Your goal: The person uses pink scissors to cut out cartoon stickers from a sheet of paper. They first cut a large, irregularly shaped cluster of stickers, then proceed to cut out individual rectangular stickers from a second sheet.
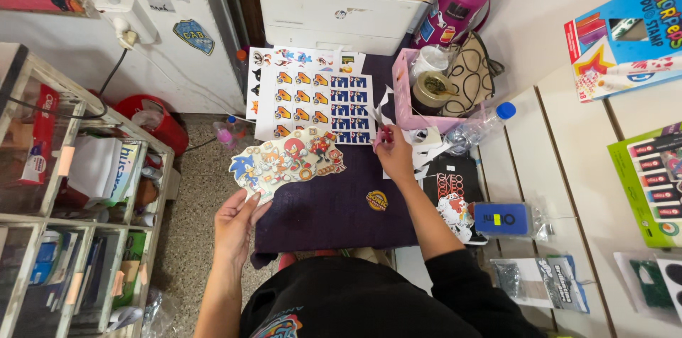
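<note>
My left hand [238, 223] holds the lower left corner of a cut-out sheet of colourful cartoon characters [288, 160], lifted over the dark purple cloth [334, 206] on the small table. My right hand [392, 154] is closed around red-handled scissors [379, 127], its blades pointing up toward a sticker sheet [320, 105] of small orange and blue squares. A round yellow sticker [376, 200] lies on the cloth between my arms.
A white printer [330, 0] stands at the back, a magenta thermos [460, 4] beside it. A pink basket [408, 96] holds a cup. A plastic bottle [477, 127], a blue phone [503, 218] and paper scraps lie right. Glass shelves [64, 189] stand left.
</note>
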